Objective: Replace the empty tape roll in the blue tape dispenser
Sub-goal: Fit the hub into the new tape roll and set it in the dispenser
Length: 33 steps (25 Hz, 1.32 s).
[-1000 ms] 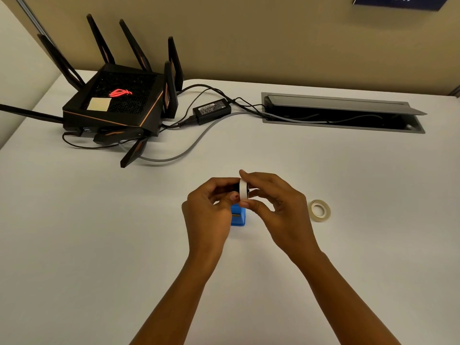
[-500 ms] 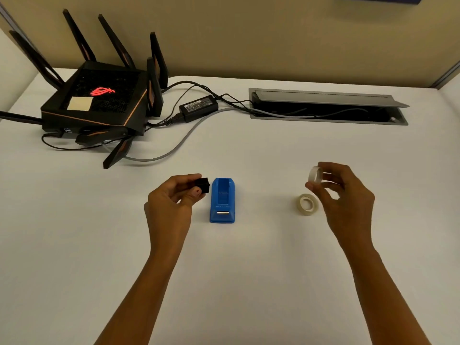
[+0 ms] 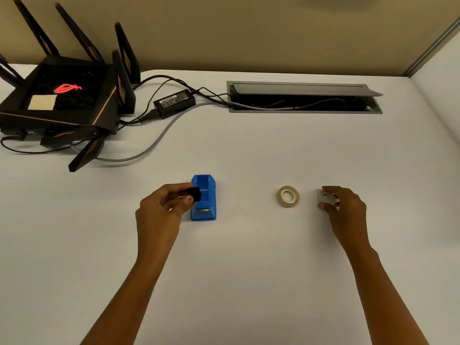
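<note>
Here, beside the blue tape dispenser (image 3: 203, 200), the left hand (image 3: 161, 210) pinches a black spindle (image 3: 194, 194); right of it, past the full tape roll (image 3: 288, 196), the right hand (image 3: 344, 210) grips the empty core (image 3: 325, 196).

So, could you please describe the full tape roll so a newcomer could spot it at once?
Start at the blue tape dispenser mid-table and look right. The full tape roll lies flat and untouched between it and the right hand, which grips a smaller white ring.
</note>
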Motion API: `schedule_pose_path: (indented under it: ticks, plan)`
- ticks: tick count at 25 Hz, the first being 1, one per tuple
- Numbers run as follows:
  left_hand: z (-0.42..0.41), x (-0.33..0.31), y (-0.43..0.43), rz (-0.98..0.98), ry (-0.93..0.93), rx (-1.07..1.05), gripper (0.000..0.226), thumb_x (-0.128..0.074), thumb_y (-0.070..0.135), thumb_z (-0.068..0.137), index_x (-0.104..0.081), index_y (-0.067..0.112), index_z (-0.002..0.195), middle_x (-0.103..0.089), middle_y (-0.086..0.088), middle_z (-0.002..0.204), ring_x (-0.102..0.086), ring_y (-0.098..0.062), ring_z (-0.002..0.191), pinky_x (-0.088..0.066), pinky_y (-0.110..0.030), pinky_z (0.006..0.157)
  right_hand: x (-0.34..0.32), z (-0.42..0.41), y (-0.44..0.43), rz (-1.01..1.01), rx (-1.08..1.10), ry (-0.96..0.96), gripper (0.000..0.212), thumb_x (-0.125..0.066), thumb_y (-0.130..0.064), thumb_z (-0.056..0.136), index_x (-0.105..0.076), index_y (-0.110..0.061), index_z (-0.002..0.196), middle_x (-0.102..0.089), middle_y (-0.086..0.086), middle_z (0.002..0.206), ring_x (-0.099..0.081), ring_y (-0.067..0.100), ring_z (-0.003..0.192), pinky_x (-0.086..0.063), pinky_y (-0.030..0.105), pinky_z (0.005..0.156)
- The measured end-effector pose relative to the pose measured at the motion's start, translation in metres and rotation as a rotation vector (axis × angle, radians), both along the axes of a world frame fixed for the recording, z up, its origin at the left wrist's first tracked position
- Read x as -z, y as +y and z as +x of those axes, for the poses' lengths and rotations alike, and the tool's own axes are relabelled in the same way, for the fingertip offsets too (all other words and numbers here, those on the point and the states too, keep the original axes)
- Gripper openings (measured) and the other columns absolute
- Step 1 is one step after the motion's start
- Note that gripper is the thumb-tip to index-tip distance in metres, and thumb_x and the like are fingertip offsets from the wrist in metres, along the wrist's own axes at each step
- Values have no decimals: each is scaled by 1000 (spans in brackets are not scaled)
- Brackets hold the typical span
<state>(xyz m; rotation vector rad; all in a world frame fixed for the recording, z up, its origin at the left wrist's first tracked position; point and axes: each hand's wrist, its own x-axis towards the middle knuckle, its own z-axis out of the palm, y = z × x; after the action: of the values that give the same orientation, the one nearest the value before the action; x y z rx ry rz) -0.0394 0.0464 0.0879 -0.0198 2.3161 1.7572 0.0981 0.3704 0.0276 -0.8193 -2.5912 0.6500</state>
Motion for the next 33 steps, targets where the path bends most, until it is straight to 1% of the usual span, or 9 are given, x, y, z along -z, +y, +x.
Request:
schedule_pose_path:
  ticks: [4, 7, 11, 16, 19, 21, 24, 28, 33]
  plan:
    - [2, 0, 1, -1, 2, -4, 30, -67, 12, 78, -66, 41, 86, -70, 26, 82, -66, 3, 83, -45, -8, 68, 0, 0, -3, -1, 17, 7, 36, -73, 2, 77, -63, -5, 111, -65, 18, 112, -56, 37, 104, -50, 48, 87]
    - [4, 1, 2, 0, 5, -6, 28, -66, 12, 78, -66, 38, 88, -69, 22, 88, -66, 3, 84, -46, -6, 65, -9, -6, -16, 46, 28, 107, 30, -69, -7, 82, -63, -11, 112, -63, 12, 118, -52, 31, 110, -41, 32, 90]
    - [6, 5, 2, 14, -19, 0, 25, -66, 12, 78, -67, 33, 93, -71, 11, 94, -67, -4, 87, -48, -18, 77, -13, -21, -38, -34, -139, 54, 45, -74, -8, 78, -59, -15, 120, -58, 8, 125, -53, 27, 111, -44, 34, 92]
    - [11, 6, -2, 9, -34, -5, 25, -66, 12, 78, -67, 31, 93, -71, 10, 94, -66, 1, 85, -46, -14, 73, -5, -33, -56, -140, -235, -58, 64, -78, -2, 72, -51, -11, 130, -49, 12, 134, -42, 25, 124, -31, 21, 96]
    - [13, 8, -5, 10, -41, -6, 24, -66, 12, 78, -67, 32, 92, -71, 11, 93, -66, 1, 85, -46, -7, 68, -2, -36, -62, -123, -219, -26, 64, -78, 11, 67, -55, -4, 124, -54, 17, 125, -49, 28, 114, -31, -3, 83]
    - [14, 8, -7, 2, -40, -8, 25, -66, 13, 78, -67, 34, 91, -71, 12, 92, -66, 0, 84, -45, -8, 68, -3, -37, -64, -131, -187, 20, 58, -75, 19, 65, -58, -1, 117, -57, 19, 113, -54, 32, 102, -31, -11, 72]
    - [15, 8, -7, -9, -44, -9, 26, -67, 14, 78, -66, 36, 90, -70, 13, 91, -66, -3, 85, -43, -10, 70, -9, -36, -67, -164, -150, 54, 54, -76, 16, 66, -59, -1, 114, -59, 17, 109, -56, 27, 97, -35, -6, 75]
    - [14, 5, -6, -35, -36, 8, 27, -68, 15, 77, -64, 42, 83, -68, 21, 87, -65, 3, 81, -43, -6, 63, -24, -31, -86, -330, -107, 147, 57, -81, 1, 68, -58, -13, 119, -59, -1, 113, -57, 12, 101, -46, 20, 88]
    - [18, 2, -3, 11, -79, 46, 25, -69, 12, 75, -68, 34, 89, -72, 11, 87, -68, -3, 81, -49, -11, 70, -51, -27, -120, -616, -155, 268, 56, -81, -3, 67, -59, -26, 113, -63, -8, 114, -61, 5, 104, -48, 8, 83]
